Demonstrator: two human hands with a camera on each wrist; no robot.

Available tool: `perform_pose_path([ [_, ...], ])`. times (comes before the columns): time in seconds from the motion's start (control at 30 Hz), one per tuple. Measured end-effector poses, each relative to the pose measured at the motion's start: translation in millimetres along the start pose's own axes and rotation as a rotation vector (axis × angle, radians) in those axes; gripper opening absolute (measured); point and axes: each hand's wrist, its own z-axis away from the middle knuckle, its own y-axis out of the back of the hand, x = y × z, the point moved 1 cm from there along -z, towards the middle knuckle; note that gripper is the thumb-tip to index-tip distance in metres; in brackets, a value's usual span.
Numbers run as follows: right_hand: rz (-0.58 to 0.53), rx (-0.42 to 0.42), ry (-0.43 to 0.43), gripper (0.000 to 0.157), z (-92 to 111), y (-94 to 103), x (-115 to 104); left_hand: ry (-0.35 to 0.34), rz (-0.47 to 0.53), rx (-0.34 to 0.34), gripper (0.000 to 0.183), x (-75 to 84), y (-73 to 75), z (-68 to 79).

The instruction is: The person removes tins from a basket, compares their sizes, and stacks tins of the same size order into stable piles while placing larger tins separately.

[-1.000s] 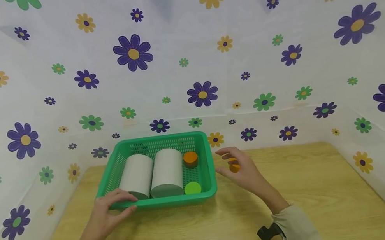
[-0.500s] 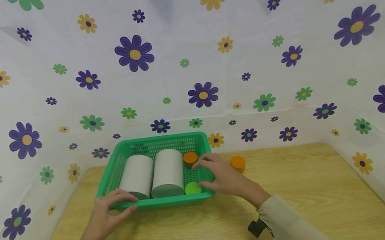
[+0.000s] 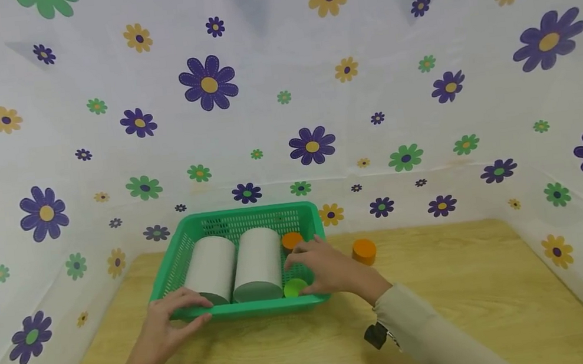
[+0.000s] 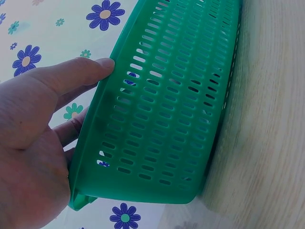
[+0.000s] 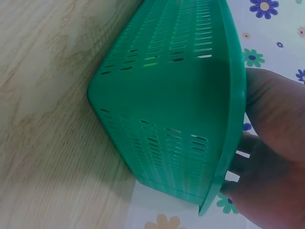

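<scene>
Evidently, the left hand [image 3: 166, 322] grips the basket [image 3: 262, 307], right hand [image 3: 328, 267] inside.

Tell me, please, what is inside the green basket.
The green basket holds two white cylinders, an orange piece and a lime-green piece. The right hand covers part of the basket's right side, so anything beneath it cannot be seen.

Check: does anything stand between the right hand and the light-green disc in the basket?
Nothing visible does: in the head view, the right hand extends over the right rim of the basket, its thumb beside the light-green disc; contact is unclear.
</scene>
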Motion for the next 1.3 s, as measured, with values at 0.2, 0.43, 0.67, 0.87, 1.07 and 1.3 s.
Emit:
perform_pose_path([
  [0.2,0.051,-0.039,0.019,0.045,-13.0,-7.6,-4.0,0.009,-0.006,0.005,0.022,0.2,1.9,3.4],
  [0.43,0.147,-0.086,0.043,0.048,-20.3,-15.6,-6.3,-0.021,-0.003,0.013,0.023,1.7,-0.8,2.7],
  [0.67,0.226,-0.054,0.047,0.053,-23.4,-19.1,-6.6,-0.022,-0.014,0.026,0.026,3.4,-1.0,-1.1],
  [0.87,0.27,-0.057,0.041,0.055,-27.5,-23.2,-6.9,-0.003,-0.022,0.029,0.025,1.4,-0.3,0.1],
  [1.07,0.266,-0.084,0.03,0.049,-28.6,-26.0,-7.9,0.016,-0.025,0.006,0.021,-1.1,-0.9,1.7],
  [1.3,0.263,-0.109,0.018,0.046,-28.8,-26.0,-9.5,0.023,-0.037,0.009,0.021,-0.7,-1.0,2.5],
])
